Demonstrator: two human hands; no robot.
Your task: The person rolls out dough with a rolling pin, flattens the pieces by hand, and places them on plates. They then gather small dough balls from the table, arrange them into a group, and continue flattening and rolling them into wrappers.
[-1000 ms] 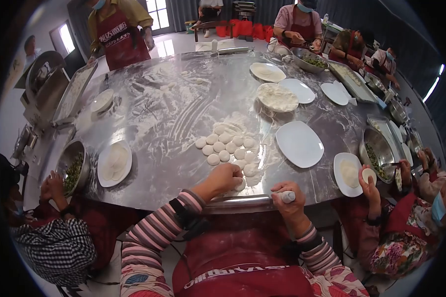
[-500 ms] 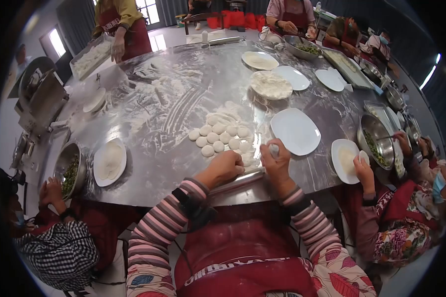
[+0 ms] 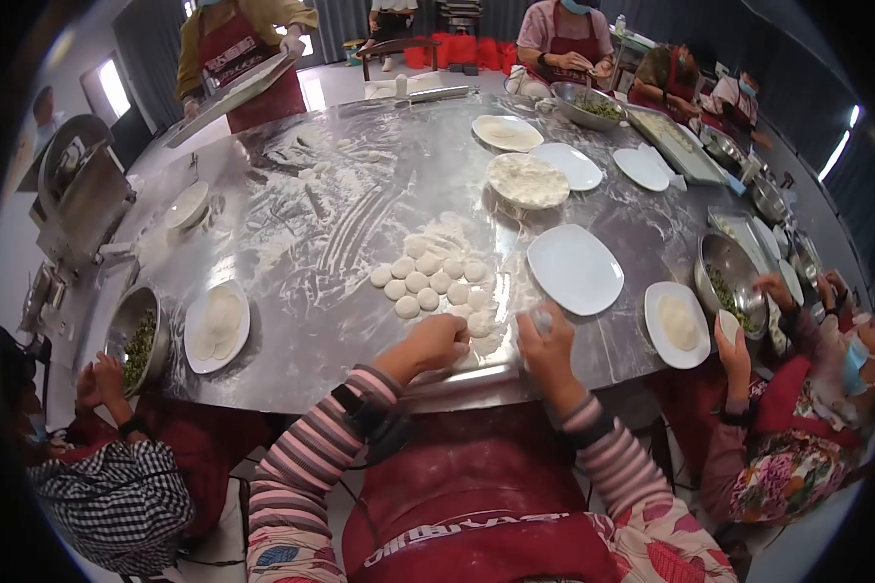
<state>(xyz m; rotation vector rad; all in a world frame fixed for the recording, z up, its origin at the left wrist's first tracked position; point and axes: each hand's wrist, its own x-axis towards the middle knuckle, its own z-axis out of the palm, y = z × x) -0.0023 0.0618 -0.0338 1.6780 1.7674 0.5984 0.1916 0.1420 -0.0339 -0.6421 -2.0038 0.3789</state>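
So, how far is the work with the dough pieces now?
Done: about a dozen flattened dough pieces lie grouped on the floured table. In hand: the left hand presses dough at the table edge, and the right hand grips a white rolling pin. Left: the white plate beside them holds nothing yet.

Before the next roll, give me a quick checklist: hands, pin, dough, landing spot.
1. Left hand on the dough piece at the table edge: ok, it rests there.
2. Right hand closed on the rolling pin: ok, the white end shows above the fist.
3. Dough discs within reach: ok, a cluster lies just ahead of the hands.
4. Flour on the steel table: ok, dusted around the discs.
5. White plate free for wrappers: ok, nothing on it.
6. Thickness of the piece under the left hand: cannot tell, hidden.
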